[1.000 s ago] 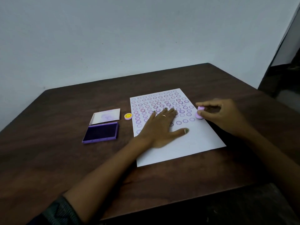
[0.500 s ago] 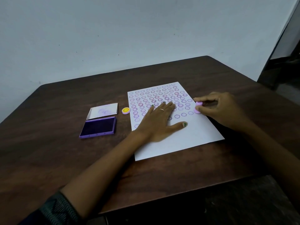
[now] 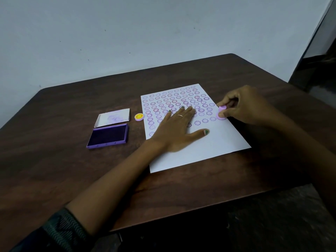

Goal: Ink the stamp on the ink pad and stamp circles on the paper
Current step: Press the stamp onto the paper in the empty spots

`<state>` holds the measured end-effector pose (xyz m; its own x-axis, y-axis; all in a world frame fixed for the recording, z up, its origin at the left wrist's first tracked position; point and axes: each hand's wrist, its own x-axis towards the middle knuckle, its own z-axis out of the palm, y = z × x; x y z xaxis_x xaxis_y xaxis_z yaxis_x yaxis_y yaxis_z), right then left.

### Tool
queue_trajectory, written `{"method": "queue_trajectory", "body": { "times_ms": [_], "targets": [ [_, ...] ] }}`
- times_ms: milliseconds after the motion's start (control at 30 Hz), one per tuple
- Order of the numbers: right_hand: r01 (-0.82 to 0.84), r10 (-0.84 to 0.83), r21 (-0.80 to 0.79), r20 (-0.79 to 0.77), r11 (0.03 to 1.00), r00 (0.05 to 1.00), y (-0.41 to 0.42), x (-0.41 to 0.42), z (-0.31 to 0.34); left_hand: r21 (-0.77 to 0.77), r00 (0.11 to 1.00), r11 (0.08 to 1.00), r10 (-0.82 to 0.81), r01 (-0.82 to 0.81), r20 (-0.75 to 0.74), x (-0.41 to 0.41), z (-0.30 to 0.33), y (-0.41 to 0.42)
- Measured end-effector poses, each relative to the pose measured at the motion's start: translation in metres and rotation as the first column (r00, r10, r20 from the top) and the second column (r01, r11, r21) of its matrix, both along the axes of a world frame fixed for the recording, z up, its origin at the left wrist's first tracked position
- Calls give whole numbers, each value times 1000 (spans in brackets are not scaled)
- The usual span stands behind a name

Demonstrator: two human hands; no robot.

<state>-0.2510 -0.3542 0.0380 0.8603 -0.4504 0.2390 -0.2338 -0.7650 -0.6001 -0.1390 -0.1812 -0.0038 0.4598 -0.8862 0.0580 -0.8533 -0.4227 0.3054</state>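
A white sheet of paper (image 3: 214, 150) lies on the dark wooden table (image 3: 54, 170), its upper half filled with rows of purple stamped circles. My left hand (image 3: 176, 130) lies flat on the sheet, fingers spread, holding it down. My right hand (image 3: 241, 106) pinches a small pink stamp (image 3: 221, 113) and presses it on the paper at the right end of the lowest full row. The open purple ink pad (image 3: 107, 136) sits to the left of the paper.
The ink pad's white lid (image 3: 113, 117) lies just behind the pad. A small round pink and yellow cap (image 3: 139, 116) rests between the lid and the paper. The table's front edge runs below my forearms; a pale wall stands behind.
The stamp stays at the paper's right edge, and my right hand's grip on it barely shifts. My head has tilted, so the whole scene sits a little higher in view. The left hand keeps still.
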Motion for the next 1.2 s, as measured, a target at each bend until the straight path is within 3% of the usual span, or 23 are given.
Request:
{"method": "queue_trajectory", "body": {
  "times_ms": [400, 900, 967, 1033, 1100, 1200],
  "targets": [
    [-94, 33, -152, -361, 984, 932, 5, 17, 29, -7, 1000, 1000, -3, 4, 2, 0, -1, 0],
    [-2, -38, -98, -401, 995, 915, 2, 20, 35, 3, 1000, 1000, 6, -6, -1, -1, 1, 0],
    [25, -18, 17, -341, 1000, 940, -7, 12, 34, -5, 1000, 1000, 8, -8, -2, -1, 1, 0],
    [68, -17, 327, -157, 943, 988, -15, 0, 26, -16, 1000, 1000, 7, -7, 0, -2, 1, 0],
    [52, -90, 640, 28, 767, 996, -21, -10, 18, -28, 1000, 1000, 4, -4, -5, -2, 2, 0],
    [32, -213, 848, 97, 529, 972, -24, -12, 10, -65, 1000, 998, -4, 2, -25, -3, 2, 1]
  ]
}}
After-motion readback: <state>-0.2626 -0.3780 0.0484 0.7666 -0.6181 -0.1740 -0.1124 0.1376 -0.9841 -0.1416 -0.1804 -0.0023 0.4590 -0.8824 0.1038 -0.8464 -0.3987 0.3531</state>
